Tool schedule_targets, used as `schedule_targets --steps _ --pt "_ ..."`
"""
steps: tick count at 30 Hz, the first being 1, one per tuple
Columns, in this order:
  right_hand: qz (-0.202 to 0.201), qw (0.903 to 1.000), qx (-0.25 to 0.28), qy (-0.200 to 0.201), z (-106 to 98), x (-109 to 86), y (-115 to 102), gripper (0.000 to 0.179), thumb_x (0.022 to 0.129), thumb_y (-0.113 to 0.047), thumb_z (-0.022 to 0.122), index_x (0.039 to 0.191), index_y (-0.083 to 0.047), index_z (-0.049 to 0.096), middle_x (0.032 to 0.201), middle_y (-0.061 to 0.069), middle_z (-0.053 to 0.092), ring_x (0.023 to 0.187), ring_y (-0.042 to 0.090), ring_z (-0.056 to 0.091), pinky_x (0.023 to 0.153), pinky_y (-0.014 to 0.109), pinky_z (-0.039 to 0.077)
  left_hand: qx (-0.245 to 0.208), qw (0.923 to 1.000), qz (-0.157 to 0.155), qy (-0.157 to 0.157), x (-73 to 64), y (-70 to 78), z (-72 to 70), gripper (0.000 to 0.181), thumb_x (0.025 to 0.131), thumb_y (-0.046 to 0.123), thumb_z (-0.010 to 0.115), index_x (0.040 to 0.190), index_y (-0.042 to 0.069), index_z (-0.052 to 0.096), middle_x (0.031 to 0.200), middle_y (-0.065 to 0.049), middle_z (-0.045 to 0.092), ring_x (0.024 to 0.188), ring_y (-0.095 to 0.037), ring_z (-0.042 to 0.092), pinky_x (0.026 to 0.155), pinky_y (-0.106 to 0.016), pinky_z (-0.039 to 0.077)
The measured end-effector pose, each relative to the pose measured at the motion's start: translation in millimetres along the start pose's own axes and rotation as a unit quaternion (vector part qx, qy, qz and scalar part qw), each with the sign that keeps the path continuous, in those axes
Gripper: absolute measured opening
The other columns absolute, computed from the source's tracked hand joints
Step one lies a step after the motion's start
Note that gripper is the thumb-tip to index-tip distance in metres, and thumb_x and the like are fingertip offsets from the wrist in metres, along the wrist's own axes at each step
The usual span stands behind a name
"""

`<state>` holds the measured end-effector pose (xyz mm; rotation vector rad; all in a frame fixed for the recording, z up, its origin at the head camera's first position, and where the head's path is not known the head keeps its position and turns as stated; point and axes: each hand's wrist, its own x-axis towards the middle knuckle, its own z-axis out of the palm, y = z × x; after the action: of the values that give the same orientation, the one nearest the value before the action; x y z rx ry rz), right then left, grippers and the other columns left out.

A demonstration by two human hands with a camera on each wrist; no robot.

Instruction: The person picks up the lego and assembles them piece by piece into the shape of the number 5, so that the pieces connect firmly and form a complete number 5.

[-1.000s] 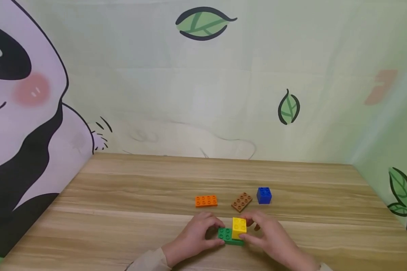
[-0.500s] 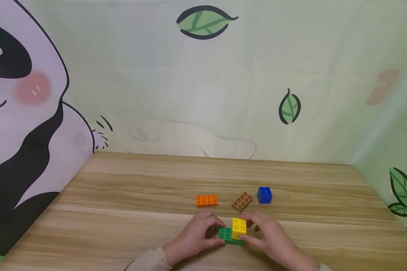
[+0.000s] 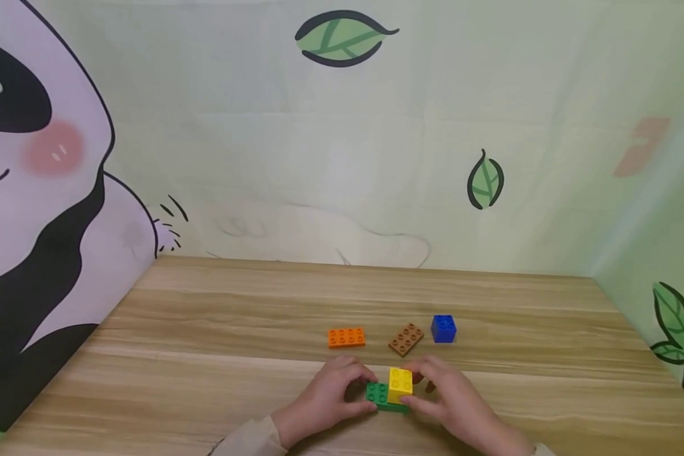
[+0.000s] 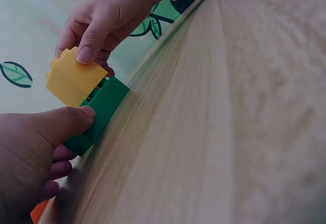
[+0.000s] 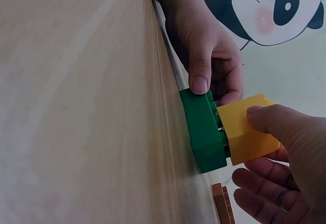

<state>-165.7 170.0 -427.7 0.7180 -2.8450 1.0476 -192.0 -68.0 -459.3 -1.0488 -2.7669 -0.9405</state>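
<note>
My left hand [image 3: 329,394] pinches the left end of a flat green toy brick [image 3: 378,394] between thumb and fingers, down at the tabletop. A square yellow toy brick [image 3: 400,385] sits over the green brick's right half, and my right hand [image 3: 453,399] holds it by its near and far sides. In the right wrist view, studs of the green brick [image 5: 199,132] show in a narrow gap below the yellow brick [image 5: 248,130], which stands slightly askew. The left wrist view also shows the yellow brick [image 4: 76,77] tilted against the green brick [image 4: 104,113].
Behind the hands on the wooden table [image 3: 234,310] lie a flat orange brick [image 3: 346,337], a flat brown brick [image 3: 406,340] turned at an angle, and a square blue brick [image 3: 443,329]. A printed cloth wall [image 3: 251,139] borders the table at the back and sides.
</note>
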Motion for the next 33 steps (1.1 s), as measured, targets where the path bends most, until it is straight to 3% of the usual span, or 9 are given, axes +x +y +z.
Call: schedule_targets --steps 15,33 --pt "0.012 0.9995 0.007 -0.029 -1.1 -0.1 -1.3 0.037 0.087 -0.038 0.069 0.116 -0.016 0.063 0.105 -0.007 0.063 0.083 0.002 0.054 0.072 0.019 0.051 -0.003 1.0 -0.003 0.0 -1.0 0.6 0.4 0.029 0.081 0.035 0.076 0.105 0.022 0.066 0.099 0.01 0.063 0.096 -0.005 0.053 0.089 -0.026 0.046" --pt "-0.028 0.9992 -0.007 -0.028 -1.2 0.2 -3.0 0.034 0.088 -0.035 0.069 0.112 -0.012 0.064 0.097 -0.008 0.061 0.078 -0.001 0.053 0.068 0.018 0.052 -0.006 1.0 0.001 0.0 -0.7 1.9 -0.6 0.028 0.082 0.036 0.075 0.104 0.021 0.066 0.099 0.01 0.063 0.096 -0.005 0.052 0.089 -0.026 0.046"
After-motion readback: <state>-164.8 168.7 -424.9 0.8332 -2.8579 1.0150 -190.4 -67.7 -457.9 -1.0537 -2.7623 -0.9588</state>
